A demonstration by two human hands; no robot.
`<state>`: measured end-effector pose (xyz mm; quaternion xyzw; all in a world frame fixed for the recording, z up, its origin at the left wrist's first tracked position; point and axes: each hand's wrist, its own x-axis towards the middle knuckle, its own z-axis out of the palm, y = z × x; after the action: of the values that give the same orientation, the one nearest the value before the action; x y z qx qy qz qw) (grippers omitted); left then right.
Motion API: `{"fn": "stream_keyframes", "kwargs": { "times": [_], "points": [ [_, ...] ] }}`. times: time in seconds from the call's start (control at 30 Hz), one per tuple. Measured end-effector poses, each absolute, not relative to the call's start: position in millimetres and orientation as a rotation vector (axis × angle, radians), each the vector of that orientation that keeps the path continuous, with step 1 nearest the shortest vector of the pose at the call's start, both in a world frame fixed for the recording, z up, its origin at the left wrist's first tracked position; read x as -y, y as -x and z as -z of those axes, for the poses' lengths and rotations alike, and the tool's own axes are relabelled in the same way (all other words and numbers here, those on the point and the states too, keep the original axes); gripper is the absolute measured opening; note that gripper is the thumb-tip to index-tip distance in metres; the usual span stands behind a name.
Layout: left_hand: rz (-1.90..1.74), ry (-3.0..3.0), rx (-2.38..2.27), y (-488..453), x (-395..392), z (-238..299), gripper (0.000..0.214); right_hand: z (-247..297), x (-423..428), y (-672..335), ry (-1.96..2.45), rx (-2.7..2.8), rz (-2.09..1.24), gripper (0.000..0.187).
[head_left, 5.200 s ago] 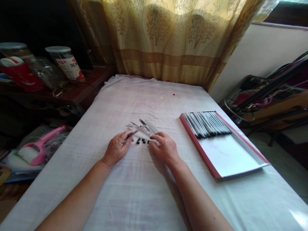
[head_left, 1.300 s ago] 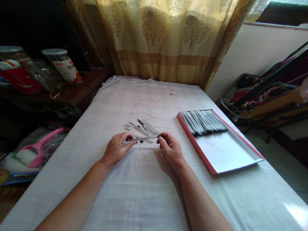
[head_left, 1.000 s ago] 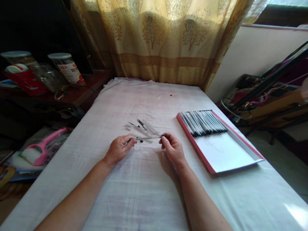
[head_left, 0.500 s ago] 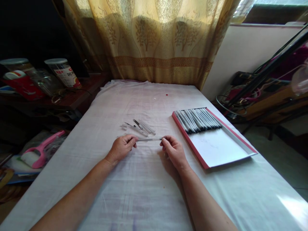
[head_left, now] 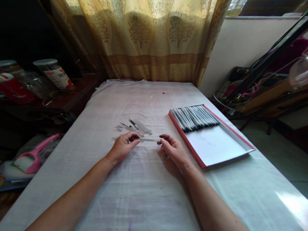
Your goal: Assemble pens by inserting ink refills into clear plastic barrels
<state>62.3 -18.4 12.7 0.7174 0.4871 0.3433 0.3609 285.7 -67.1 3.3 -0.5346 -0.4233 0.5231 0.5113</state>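
Over the pale cloth [head_left: 134, 189], the left-hand grip [head_left: 122, 145] and right-hand grip [head_left: 174, 150] both pinch one slim pen [head_left: 149, 139].

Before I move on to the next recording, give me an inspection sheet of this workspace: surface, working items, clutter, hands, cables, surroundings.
Surface: pale cloth, rumpled along its far left edge; bright light patch at near right.
Working items: slim clear rod between the hands; loose clear and dark pieces just beyond; black-ended rods lined up in a pink-edged box.
Clutter: small red piece and small white piece toward the far edge.
Hands: left hand and right hand each pinch one end of the rod.
Cables: a pale loop, possibly a cable, at right, off the cloth.
Surroundings: gold curtain behind; labelled jar at left.
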Motion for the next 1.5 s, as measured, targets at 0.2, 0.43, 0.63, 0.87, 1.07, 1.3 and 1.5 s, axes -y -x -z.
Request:
{"fn": "stream_keyframes", "kwargs": {
  "times": [0.2, 0.43, 0.63, 0.87, 1.07, 1.3, 1.5],
  "points": [
    [-0.760, -2.159, -1.162, -58.3, -2.2, -22.6, 0.024, -2.2, 69.8, -288.5, 1.361, 1.084, -1.192, 0.035],
    [-0.494, -2.718, -1.288, -45.2, -65.2, -30.4, 0.026, -6.0, 67.3, -291.7, 1.308, 0.815, -1.193, 0.037],
    [-0.235, -2.849, -1.183, -54.2, -84.3, -31.7, 0.019, -5.4, 68.4, -291.2, 1.321, 0.823, -1.191, 0.038],
    [-0.264, -2.870, -1.129, -63.2, -86.1, -30.1, 0.010, -4.0, 67.6, -291.8, 1.339, 0.855, -1.174, 0.037],
    [-0.580, -2.644, -1.249, -59.1, -65.2, -33.0, 0.010, 2.0, 68.6, -291.2, 1.315, 0.840, -1.120, 0.036],
    [-0.685, -2.351, -1.247, -49.2, -22.8, -32.1, 0.019, 2.1, 71.1, -289.0, 1.331, 0.876, -1.078, 0.033],
    [-0.690, -2.325, -1.223, -48.1, -13.5, -31.8, 0.020, 1.2, 71.5, -288.3, 1.374, 0.931, -1.074, 0.036]
  ]
}}
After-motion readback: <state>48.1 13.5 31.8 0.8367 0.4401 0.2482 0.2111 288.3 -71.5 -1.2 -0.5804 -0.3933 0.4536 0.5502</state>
